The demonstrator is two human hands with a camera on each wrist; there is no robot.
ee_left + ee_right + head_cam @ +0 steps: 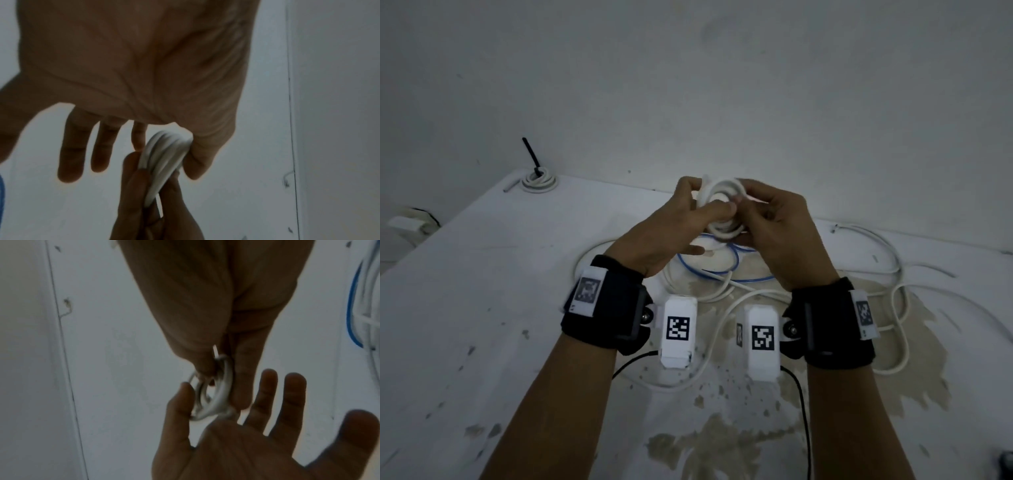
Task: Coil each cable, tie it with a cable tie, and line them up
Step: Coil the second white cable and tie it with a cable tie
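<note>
Above the table's middle, both hands hold a small white cable coil (719,209) upright. My left hand (700,205) pinches its left side between thumb and forefinger, the other fingers spread straight. From the other side my right hand (743,202) pinches it. In the left wrist view the coil (162,170) shows edge-on, several turns packed together. The right wrist view shows the coil (218,400) as a ring, with a thin white tip poking out by my right thumb. A white coil (539,181) tied with a black cable tie (530,154) lies at the back left corner.
Loose white cables (893,274) and a blue cable (709,270) sprawl over the white, stained table (482,308) under and to the right of my hands. A grey wall stands right behind the table. A small white object (407,224) sits beyond the left edge.
</note>
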